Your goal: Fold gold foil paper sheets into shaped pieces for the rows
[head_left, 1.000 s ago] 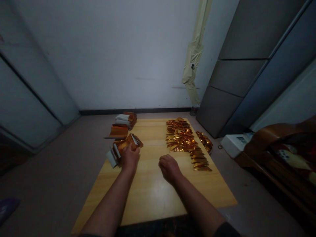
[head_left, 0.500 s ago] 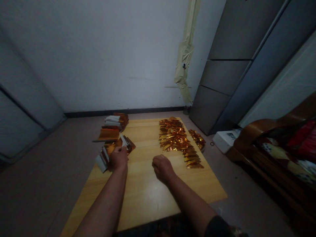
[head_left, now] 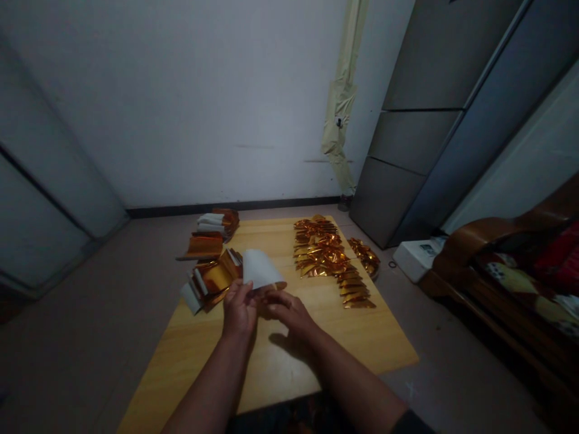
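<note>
My left hand [head_left: 239, 307] pinches the lower left edge of a sheet of foil paper [head_left: 261, 269], whose pale side faces me and whose gold side shows along the curled lower right edge. Close by on the right, my right hand [head_left: 289, 310] has its fingers bent and apart at the sheet's lower edge; whether they touch it I cannot tell. Left of my hands lies a loose pile of gold foil sheets [head_left: 216, 277] with pale backs. Folded gold foil pieces [head_left: 321, 247] lie in overlapping rows on the right part of the table.
The wooden table [head_left: 280, 374] stands before a white wall. More foil sheets [head_left: 217, 223] lie at its far left corner. Past the right edge sits a container of folded gold pieces [head_left: 364, 256]. A grey refrigerator [head_left: 407, 138], a white box [head_left: 414, 259] and a wooden seat [head_left: 470, 241] stand farther right.
My left hand has moved right from the pile, bringing a foil sheet to the middle. My right hand has opened from a closed pose and come slightly left to meet it.
</note>
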Action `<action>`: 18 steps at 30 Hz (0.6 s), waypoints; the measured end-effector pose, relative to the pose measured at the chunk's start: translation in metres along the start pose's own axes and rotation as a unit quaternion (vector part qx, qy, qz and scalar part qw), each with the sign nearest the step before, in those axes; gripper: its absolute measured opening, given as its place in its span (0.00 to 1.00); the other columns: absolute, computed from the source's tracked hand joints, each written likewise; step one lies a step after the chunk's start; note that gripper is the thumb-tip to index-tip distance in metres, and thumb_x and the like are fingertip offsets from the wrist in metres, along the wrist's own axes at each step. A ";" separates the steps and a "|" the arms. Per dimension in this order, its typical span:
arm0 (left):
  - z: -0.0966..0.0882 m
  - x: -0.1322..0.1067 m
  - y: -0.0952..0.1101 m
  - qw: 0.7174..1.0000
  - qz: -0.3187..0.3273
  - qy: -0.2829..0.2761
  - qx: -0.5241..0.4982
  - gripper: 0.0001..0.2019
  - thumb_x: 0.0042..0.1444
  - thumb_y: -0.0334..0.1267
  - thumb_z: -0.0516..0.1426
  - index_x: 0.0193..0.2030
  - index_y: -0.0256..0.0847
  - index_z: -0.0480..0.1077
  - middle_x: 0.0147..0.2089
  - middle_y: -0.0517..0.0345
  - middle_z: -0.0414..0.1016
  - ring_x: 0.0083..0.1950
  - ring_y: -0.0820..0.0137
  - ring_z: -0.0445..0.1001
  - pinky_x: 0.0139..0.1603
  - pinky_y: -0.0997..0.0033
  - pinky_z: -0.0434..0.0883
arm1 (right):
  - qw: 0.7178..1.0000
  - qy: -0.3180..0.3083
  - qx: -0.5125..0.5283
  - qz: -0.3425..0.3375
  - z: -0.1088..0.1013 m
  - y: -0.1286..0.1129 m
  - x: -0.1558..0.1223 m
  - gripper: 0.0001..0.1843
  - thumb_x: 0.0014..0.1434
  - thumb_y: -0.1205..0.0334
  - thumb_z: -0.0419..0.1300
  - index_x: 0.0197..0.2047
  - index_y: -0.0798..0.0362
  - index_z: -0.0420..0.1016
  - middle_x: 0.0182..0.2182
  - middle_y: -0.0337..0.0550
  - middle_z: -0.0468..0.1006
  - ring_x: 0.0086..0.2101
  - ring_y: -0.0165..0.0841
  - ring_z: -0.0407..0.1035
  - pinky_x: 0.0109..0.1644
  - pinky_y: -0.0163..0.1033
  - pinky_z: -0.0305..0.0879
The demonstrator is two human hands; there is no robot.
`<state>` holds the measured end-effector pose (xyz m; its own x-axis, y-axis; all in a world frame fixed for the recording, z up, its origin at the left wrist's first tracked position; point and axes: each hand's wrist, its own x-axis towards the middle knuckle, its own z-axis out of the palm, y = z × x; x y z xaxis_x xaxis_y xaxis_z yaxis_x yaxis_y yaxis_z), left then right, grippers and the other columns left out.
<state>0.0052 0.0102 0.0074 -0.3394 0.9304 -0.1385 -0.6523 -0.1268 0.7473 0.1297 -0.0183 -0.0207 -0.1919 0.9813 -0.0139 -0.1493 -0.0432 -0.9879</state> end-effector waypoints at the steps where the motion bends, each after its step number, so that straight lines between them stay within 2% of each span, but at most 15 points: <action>1: -0.004 -0.005 -0.004 1.000 -0.007 -0.005 0.013 0.15 0.36 0.35 0.65 0.28 0.40 0.63 0.26 0.66 0.73 0.27 0.75 0.73 0.30 0.77 0.71 | 0.999 -0.004 0.034 0.006 0.003 -0.001 0.003 0.13 0.51 0.53 0.61 0.40 0.48 0.76 0.34 0.38 0.78 0.32 0.33 0.71 0.34 0.35 0.64; 3: -0.013 -0.017 -0.012 0.997 -0.030 -0.037 0.054 0.15 0.38 0.38 0.66 0.30 0.39 0.65 0.27 0.64 0.75 0.29 0.73 0.74 0.31 0.74 0.71 | 0.987 0.042 0.152 0.023 0.004 -0.002 0.012 0.18 0.52 0.48 0.61 0.44 0.47 0.72 0.37 0.39 0.78 0.33 0.33 0.71 0.33 0.35 0.65; 5: -0.023 -0.028 -0.019 0.989 -0.049 -0.056 0.125 0.15 0.40 0.40 0.65 0.32 0.39 0.66 0.27 0.63 0.75 0.27 0.72 0.73 0.31 0.73 0.70 | 0.960 0.122 0.249 0.032 0.001 -0.002 0.024 0.22 0.49 0.49 0.64 0.46 0.46 0.69 0.39 0.38 0.78 0.35 0.34 0.72 0.35 0.37 0.68; 8: -0.035 -0.043 -0.026 0.955 -0.074 -0.090 0.271 0.13 0.44 0.45 0.63 0.29 0.38 0.67 0.23 0.62 0.73 0.24 0.72 0.70 0.27 0.73 0.67 | 0.942 0.199 0.266 0.039 -0.007 0.002 0.040 0.29 0.39 0.62 0.67 0.47 0.49 0.67 0.36 0.38 0.78 0.36 0.34 0.73 0.40 0.38 0.70; 10: -0.041 -0.051 -0.028 0.924 -0.064 -0.123 0.357 0.12 0.45 0.45 0.61 0.25 0.39 0.66 0.21 0.61 0.72 0.24 0.71 0.70 0.27 0.72 0.66 | 0.941 0.240 0.237 0.041 -0.012 0.007 0.046 0.32 0.39 0.66 0.65 0.51 0.49 0.65 0.35 0.37 0.78 0.36 0.34 0.74 0.42 0.37 0.71; 12: -0.047 -0.056 -0.027 0.879 -0.026 -0.160 0.449 0.11 0.47 0.44 0.59 0.22 0.40 0.67 0.21 0.61 0.70 0.25 0.70 0.69 0.28 0.71 0.66 | 0.950 0.252 0.173 0.068 -0.016 0.012 0.048 0.35 0.41 0.66 0.63 0.56 0.49 0.62 0.37 0.39 0.78 0.36 0.34 0.74 0.40 0.38 0.72; 14: -0.054 -0.058 -0.022 0.816 0.047 -0.201 0.539 0.09 0.49 0.41 0.57 0.22 0.41 0.69 0.23 0.59 0.71 0.28 0.68 0.70 0.31 0.70 0.67 | 0.963 0.231 0.092 0.105 -0.019 0.015 0.047 0.38 0.43 0.67 0.62 0.59 0.51 0.61 0.43 0.45 0.77 0.36 0.36 0.74 0.38 0.38 0.72; 16: -0.064 -0.057 -0.015 0.737 0.163 -0.238 0.611 0.06 0.51 0.38 0.56 0.27 0.42 0.72 0.30 0.56 0.74 0.35 0.65 0.72 0.37 0.67 0.69 | 0.974 0.195 0.003 0.113 -0.020 0.017 0.044 0.41 0.42 0.68 0.62 0.61 0.51 0.61 0.51 0.50 0.74 0.41 0.37 0.74 0.39 0.38 0.72; 18: -0.074 -0.052 -0.008 0.675 0.262 -0.249 0.643 0.08 0.56 0.37 0.54 0.30 0.43 0.73 0.33 0.54 0.74 0.40 0.63 0.72 0.41 0.64 0.70 | 0.977 0.166 -0.096 0.091 -0.020 0.016 0.042 0.43 0.40 0.71 0.62 0.62 0.50 0.62 0.56 0.51 0.71 0.49 0.39 0.71 0.46 0.38 0.70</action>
<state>-0.0221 -0.0630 -0.0400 0.1836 0.9143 0.3610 0.7051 -0.3783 0.5997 0.1384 0.0262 -0.0406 0.1323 0.9686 -0.2106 0.0497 -0.2187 -0.9745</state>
